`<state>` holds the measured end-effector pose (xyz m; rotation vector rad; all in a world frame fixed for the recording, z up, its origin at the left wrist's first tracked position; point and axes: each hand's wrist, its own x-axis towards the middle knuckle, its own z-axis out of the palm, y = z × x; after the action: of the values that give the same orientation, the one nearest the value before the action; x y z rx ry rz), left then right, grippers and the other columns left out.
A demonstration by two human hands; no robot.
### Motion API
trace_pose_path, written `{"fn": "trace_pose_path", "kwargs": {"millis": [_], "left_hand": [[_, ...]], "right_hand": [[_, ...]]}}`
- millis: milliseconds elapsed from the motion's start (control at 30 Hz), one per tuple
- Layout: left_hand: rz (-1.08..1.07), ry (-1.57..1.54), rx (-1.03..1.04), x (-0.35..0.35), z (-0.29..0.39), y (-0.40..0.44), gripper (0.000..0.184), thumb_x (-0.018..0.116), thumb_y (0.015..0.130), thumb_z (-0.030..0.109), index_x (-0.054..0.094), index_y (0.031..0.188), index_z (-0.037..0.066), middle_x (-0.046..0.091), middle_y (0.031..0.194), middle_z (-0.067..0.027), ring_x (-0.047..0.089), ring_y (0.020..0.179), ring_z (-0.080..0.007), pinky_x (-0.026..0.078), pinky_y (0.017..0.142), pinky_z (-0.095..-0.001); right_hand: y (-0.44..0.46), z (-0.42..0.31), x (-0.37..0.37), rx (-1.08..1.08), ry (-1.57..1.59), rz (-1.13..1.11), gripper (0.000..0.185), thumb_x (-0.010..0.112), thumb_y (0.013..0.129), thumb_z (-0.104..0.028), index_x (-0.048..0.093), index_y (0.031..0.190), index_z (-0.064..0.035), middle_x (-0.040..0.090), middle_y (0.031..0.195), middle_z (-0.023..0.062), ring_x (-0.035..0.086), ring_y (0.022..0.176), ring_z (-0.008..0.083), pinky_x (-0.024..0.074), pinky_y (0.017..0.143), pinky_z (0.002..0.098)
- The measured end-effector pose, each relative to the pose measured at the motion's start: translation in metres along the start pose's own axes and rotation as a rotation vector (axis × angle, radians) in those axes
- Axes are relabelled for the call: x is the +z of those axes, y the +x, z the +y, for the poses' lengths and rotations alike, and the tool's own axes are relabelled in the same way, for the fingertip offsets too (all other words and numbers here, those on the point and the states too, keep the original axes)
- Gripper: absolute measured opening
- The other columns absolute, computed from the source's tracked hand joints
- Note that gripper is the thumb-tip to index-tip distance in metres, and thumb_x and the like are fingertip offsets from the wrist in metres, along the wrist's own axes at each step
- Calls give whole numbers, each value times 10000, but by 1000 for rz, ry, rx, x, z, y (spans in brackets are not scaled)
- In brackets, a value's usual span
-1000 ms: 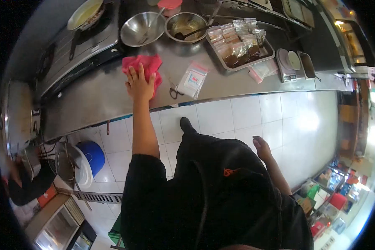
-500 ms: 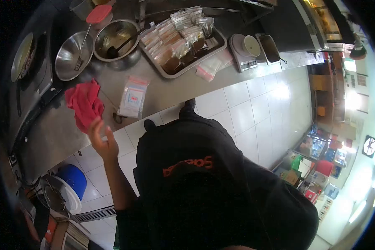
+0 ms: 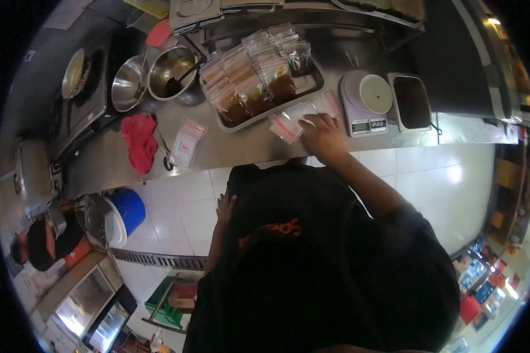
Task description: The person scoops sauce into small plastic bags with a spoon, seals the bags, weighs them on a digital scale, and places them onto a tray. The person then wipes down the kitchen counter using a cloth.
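Observation:
My right hand (image 3: 324, 136) lies on the clear plastic bags (image 3: 295, 120) at the counter's front edge, fingers bent; whether it grips one is unclear. Left of it, a metal tray (image 3: 265, 115) holds several filled zip bags (image 3: 241, 82). To its right stand a scale (image 3: 359, 120) with a round white container (image 3: 376, 94) on top and a metal pan (image 3: 411, 103) of dark contents. My left hand (image 3: 224, 209) hangs beside my body below the counter, fingers apart and holding nothing. A red cloth (image 3: 139, 144) rests on the counter near a packet (image 3: 187, 143) and scissors (image 3: 169, 163).
Two metal bowls (image 3: 129, 85) (image 3: 171, 73) stand at the back left beside a stove (image 3: 94, 97) with a pan (image 3: 73, 73). Below the counter are a blue bucket (image 3: 128, 210) and a floor drain (image 3: 159, 259). Another person (image 3: 47, 241) is at the lower left.
My left hand has left the red cloth and dropped beside my body. My right hand has come up onto the plastic bags. The view has shifted along the counter.

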<state>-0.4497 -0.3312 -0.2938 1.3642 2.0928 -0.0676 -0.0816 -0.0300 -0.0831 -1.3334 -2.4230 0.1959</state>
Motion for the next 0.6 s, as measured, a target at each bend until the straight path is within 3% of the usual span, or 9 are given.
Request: {"fn": "trace_pose_path", "kwargs": {"millis": [100, 200, 233, 267, 367, 433, 600], "left_hand": [[31, 5, -62, 7, 6, 10, 671, 558, 931, 550, 547, 1330, 10, 480, 1403, -281, 442, 1334, -394, 378, 1083, -473], [-10, -256, -107, -14, 42, -2, 650, 593, 923, 519, 577, 1277, -25, 540, 1336, -277, 495, 1277, -405, 399, 1069, -463], [27, -388, -8, -1, 34, -3, 610, 643, 907, 471, 598, 1241, -37, 589, 1278, -257, 537, 1228, -399, 423, 1048, -442], [-25, -768, -31, 49, -12, 11, 548, 669, 908, 394, 596, 1242, -35, 606, 1267, -229, 552, 1214, -377, 436, 1035, -429], [-13, -648, 41, -22, 63, 1, 440, 641, 939, 310, 605, 1239, -9, 629, 1238, -207, 591, 1169, -341, 464, 995, -419], [-5, -601, -16, -97, 139, -13, 388, 629, 950, 269, 612, 1239, 11, 641, 1223, -190, 616, 1130, -320, 478, 970, -406], [178, -683, 226, -190, 221, -1, 283, 637, 941, 217, 648, 1145, 21, 689, 1080, -138, 647, 1002, -215, 494, 858, -344]], "right_hand": [[23, 1, 24, -44, -2, 40, 223, 686, 801, -237, 706, 1012, -171, 618, 1028, -2, 566, 994, 225, 432, 801, 432], [34, 8, 39, -6, -30, -23, 176, 686, 797, -252, 722, 957, -188, 609, 960, -8, 571, 954, 219, 419, 783, 430], [34, 14, 43, -5, -41, -70, 164, 675, 804, -250, 725, 950, -191, 610, 948, -7, 574, 956, 219, 416, 791, 436], [33, 17, 45, -1, -53, -119, 155, 663, 812, -248, 727, 942, -194, 612, 936, -6, 577, 958, 218, 413, 800, 443], [32, 21, 30, 8, 18, 43, 79, 652, 815, -230, 728, 828, -212, 600, 876, -20, 589, 926, 214, 415, 802, 446], [26, 33, 31, -14, 27, 54, 91, 654, 812, -236, 739, 843, -223, 601, 886, -17, 590, 932, 217, 419, 799, 451], [18, 51, 20, 6, 94, 57, 126, 696, 801, -271, 759, 900, -226, 594, 872, -17, 595, 909, 215, 427, 772, 440]]}}
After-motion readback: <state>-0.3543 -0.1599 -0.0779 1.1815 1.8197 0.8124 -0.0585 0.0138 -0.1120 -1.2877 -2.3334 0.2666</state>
